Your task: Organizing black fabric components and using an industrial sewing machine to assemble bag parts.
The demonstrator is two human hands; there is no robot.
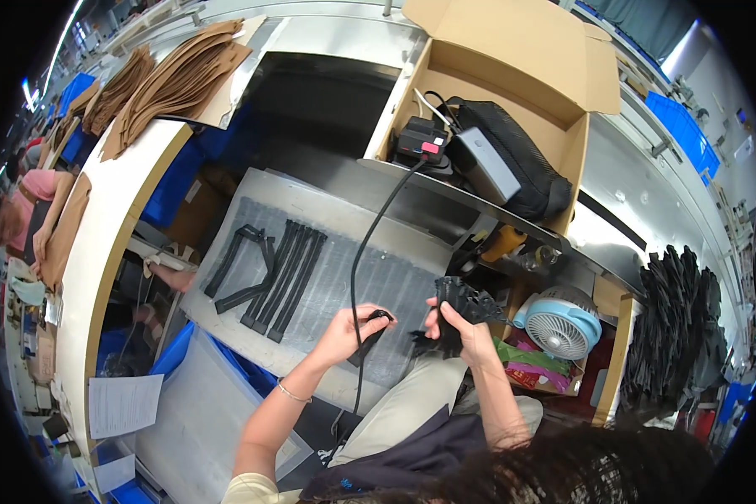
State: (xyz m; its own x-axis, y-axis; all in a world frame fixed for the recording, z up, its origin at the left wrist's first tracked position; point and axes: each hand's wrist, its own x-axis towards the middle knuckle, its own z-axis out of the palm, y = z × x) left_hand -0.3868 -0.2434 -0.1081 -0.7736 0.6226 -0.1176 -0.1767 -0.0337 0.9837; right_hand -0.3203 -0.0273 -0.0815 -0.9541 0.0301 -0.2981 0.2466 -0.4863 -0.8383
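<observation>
My left hand point(338, 340) is closed, thumb and fingers pinching the end of a black strip point(379, 316) whose lower part hangs under the fingers. To its right, my right hand point(474, 339) grips a thick bundle of black strips point(459, 296), their ends fanned above the thumb. Both hands are over the near edge of a grey translucent board point(395, 244). On the board's left half several flat black strips point(287, 281) lie side by side. Beside them is a folded black strip point(250, 293). A black cable point(355, 273) crosses the board and runs past my left hand.
An open cardboard box point(512, 76) holds a grey power bank point(487, 164) and a black pouch point(517, 143). A blue-rimmed fan point(560, 326) stands at right, near a heap of black strips point(676, 336). Brown pieces point(176, 80) are stacked far left; a person in pink point(42, 189) sits beyond.
</observation>
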